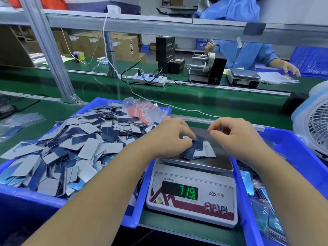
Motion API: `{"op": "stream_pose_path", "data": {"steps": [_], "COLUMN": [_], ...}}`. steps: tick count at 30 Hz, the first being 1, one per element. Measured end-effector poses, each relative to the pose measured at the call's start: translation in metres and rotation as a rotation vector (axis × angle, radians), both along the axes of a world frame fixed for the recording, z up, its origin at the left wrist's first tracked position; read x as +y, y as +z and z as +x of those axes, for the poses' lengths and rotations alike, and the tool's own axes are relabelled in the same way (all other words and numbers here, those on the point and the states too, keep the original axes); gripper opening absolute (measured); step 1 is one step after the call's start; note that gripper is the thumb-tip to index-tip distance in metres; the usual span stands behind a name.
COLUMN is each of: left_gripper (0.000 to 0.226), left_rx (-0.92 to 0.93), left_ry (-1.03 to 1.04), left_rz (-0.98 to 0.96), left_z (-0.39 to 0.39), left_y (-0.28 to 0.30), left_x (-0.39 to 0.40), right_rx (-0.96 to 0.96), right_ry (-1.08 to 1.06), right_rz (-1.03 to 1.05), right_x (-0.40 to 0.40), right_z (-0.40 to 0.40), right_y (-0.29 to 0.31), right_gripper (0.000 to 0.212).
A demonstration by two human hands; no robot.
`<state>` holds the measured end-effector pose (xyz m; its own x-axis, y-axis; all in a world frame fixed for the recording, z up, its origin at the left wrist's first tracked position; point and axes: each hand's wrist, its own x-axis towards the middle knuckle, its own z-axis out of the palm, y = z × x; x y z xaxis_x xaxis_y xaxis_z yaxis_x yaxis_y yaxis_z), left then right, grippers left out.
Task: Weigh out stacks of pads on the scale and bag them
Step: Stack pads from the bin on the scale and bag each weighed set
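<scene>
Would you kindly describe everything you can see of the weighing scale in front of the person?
The scale is a white plastic benchtop unit with a flat metal pan on top. Its sloped front panel has a dark window showing green digits that look like 7.19, a red and white pattern, a logo and three red buttons at the lower right. It stands upright on the green bench between two blue bins. A small heap of blue and grey pads lies on the pan, where the left hand pinches some.

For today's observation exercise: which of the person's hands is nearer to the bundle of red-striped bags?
Left. The left hand works just below and right of the bundle of red-striped bags; the right hand is farther right, across the scale.
</scene>
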<state>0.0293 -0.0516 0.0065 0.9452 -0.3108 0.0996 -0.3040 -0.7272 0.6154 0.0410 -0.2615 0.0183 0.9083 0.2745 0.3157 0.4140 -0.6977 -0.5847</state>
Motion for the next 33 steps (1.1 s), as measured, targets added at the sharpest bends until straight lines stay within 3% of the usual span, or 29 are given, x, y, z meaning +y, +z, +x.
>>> {"op": "stream_pose_path", "data": {"steps": [6, 10, 15, 21, 28, 33], "left_gripper": [0.025, 0.005, 0.046, 0.074, 0.014, 0.019], "left_rx": [-0.012, 0.12, 0.154, 0.306, 0.255, 0.318], "left_ry": [0.203, 0.319, 0.388, 0.254, 0.284, 0.359], "left_rz": [-0.033, 0.143, 0.268, 0.39, 0.077, -0.069], "left_z": [0.006, 0.012, 0.02, 0.027, 0.036, 0.041], "left_y": [0.015, 0.018, 0.016, 0.017, 0.009, 0.005], "left_x": [0.018, 0.03, 0.032, 0.036, 0.047, 0.052], "right_rx": [0.028, 0.031, 0.018, 0.053, 0.164, 0.165], "right_ry": [0.001, 0.0, 0.115, 0.169, 0.081, 0.031], "right_rz": [0.001, 0.0, -0.195, -0.285, -0.231, -0.235], "right_x": [-0.001, 0.001, 0.007, 0.008, 0.005, 0.004], "right_z": [0.0, -0.002, -0.006, 0.006, 0.024, 0.025], "right_y": [-0.001, 0.005, 0.031, 0.038, -0.004, -0.014], "right_gripper": [0.019, 0.019, 0.012, 0.006, 0.018, 0.027]}}
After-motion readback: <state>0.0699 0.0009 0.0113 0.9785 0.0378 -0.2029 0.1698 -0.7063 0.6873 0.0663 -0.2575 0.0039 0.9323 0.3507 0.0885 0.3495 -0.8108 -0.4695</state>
